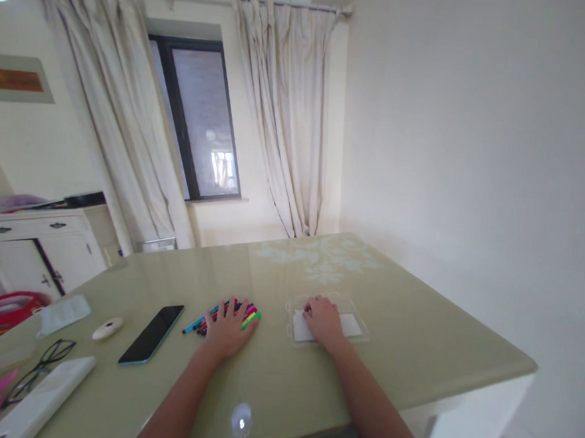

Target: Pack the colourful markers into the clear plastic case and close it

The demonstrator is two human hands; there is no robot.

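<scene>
My left hand lies over a loose pile of colored pens on the table, fingers spread. Blue, red, pink and green barrels show around and between the fingers. To its right, my right hand rests on a white sheet or card inside a shallow clear plastic case. The right fingers are slightly bent and lie on the white piece; their tips are partly hidden.
Left of the pens lie a dark phone, a small white oval object, glasses, a long white object and a pale face mask. A red basket is at far left. A wall borders the glossy table on the right.
</scene>
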